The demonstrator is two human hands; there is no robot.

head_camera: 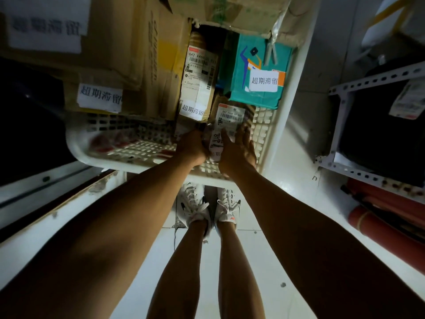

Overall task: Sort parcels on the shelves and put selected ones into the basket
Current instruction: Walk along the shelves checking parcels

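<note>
Gripping labelled parcel [226,125]: left hand [192,146], right hand [238,153], over white basket [119,155].

Head cam – steep downward view, basket [119,162] seemingly close.

The basket [128,143] is white, a lattice of small square holes, with red patches showing through its wall. The boxes [128,72] in it are plain brown card with white slips printed in black characters. One box [257,72] is teal with blue and orange marks and a white slip. The parcel [226,120] carries a white barcode label edged red on top. The shoes [207,208] are white with black marks. The shelf frame [340,125] is pale grey, punched with holes, and the rolls [386,229] below it are red.
</note>
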